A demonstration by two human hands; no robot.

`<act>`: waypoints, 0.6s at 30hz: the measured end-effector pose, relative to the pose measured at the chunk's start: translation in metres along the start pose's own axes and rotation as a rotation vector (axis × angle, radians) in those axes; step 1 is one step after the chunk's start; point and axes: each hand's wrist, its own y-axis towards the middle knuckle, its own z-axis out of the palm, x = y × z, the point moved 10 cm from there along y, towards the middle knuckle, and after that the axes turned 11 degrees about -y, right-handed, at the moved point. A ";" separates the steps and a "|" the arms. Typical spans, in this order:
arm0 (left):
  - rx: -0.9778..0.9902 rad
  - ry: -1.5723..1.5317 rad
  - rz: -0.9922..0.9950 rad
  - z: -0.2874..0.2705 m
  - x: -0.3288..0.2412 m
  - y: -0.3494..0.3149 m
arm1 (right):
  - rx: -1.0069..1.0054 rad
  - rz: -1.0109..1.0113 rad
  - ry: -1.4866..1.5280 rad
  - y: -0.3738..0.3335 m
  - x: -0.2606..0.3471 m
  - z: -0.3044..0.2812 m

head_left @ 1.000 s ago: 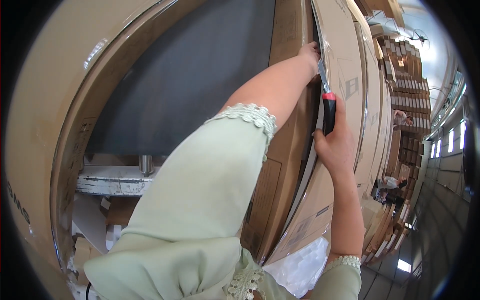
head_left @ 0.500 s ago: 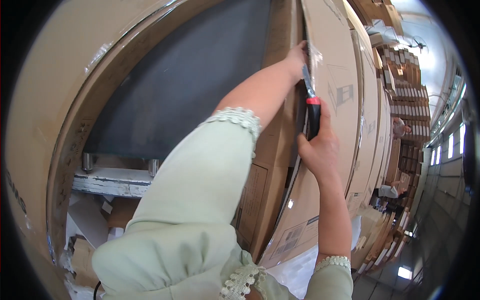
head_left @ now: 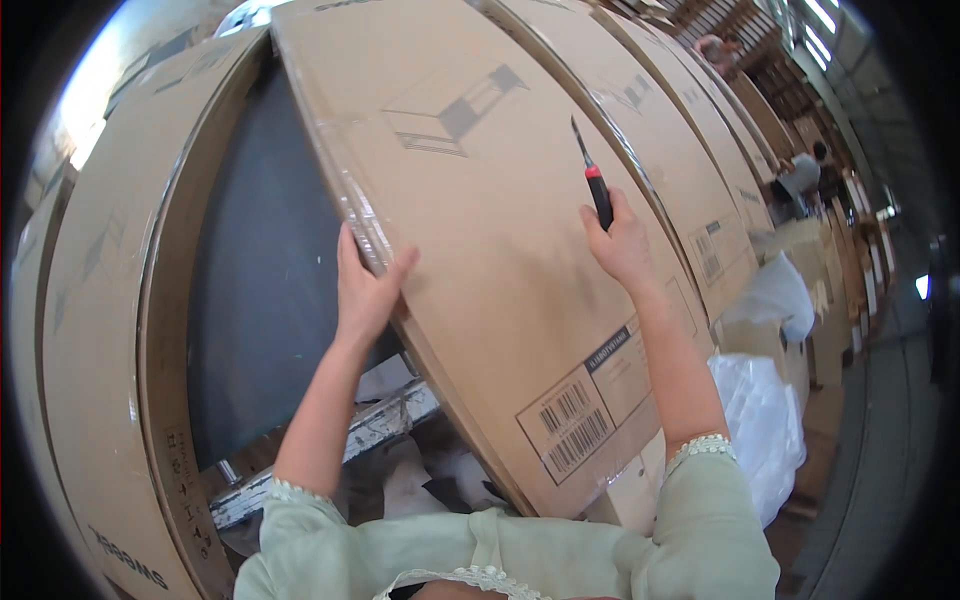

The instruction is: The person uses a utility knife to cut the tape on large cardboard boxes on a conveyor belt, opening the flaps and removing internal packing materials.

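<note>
A large flat cardboard box fills the middle, with a bed-like line drawing on its broad face and a label at its near end. Clear tape runs along its left edge. My left hand grips that edge, thumb on the broad face and fingers along the narrow side. My right hand is closed round the black handle of a knife with a red collar. Its pointed blade tilts up and away, over the box's face.
Left of the box, a dark grey panel stands beside another upright carton. A worn white beam crosses below. More cartons line up at the right, near clear plastic wrap. Two people are farther off.
My view has turned, and the printed box now faces me more fully. My left hand has come back from the far gap to the box's left edge; the knife is away from the seam.
</note>
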 end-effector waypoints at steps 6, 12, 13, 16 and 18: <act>0.055 -0.451 -0.145 0.029 -0.001 -0.035 | -0.160 0.034 -0.507 -0.067 -0.225 -0.046; 0.031 -0.106 -0.192 0.006 -0.014 -0.033 | -0.260 0.183 -0.444 -0.139 -0.309 -0.083; -0.132 0.266 -0.007 -0.015 -0.019 -0.029 | -0.264 0.187 -0.405 -0.146 -0.315 -0.085; -0.080 0.943 0.645 0.089 -0.133 -0.073 | -0.177 0.541 -0.195 -0.186 -0.376 -0.087; 0.239 0.643 0.677 0.172 -0.131 -0.081 | -0.153 0.704 0.066 -0.211 -0.404 -0.082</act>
